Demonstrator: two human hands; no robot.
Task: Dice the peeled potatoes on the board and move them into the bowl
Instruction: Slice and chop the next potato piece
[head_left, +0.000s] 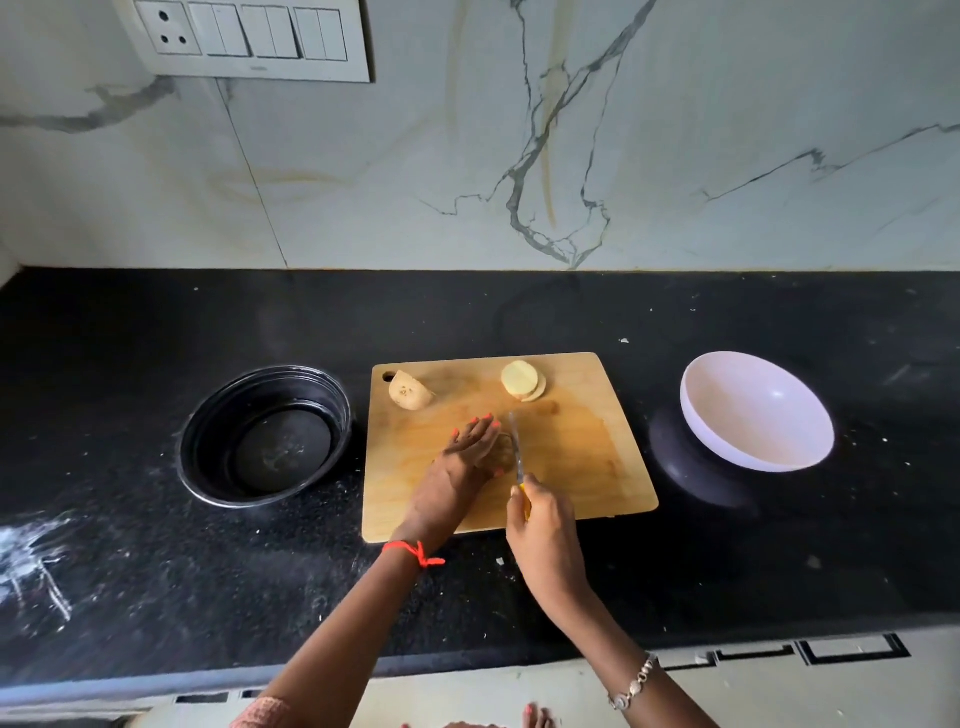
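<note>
A wooden cutting board (582, 457) lies on the black counter. My left hand (470, 449) lies over a potato piece (504, 451) in the middle of the board, fingers stretched along its top and thumb at its near side; most of that piece is hidden. My right hand (540, 525) grips a yellow-handled knife (517, 447), its blade standing against the right side of that piece. A potato half (410, 391) rests at the board's far left. Several stacked slices (522, 380) sit at the far middle. A white bowl (756, 410) stands right of the board.
A black round pan (265, 434) sits left of the board. A marble-patterned wall with a switch panel (249, 36) rises behind the counter. White smears mark the counter at the near left (31, 561). The counter's front edge runs below my forearms.
</note>
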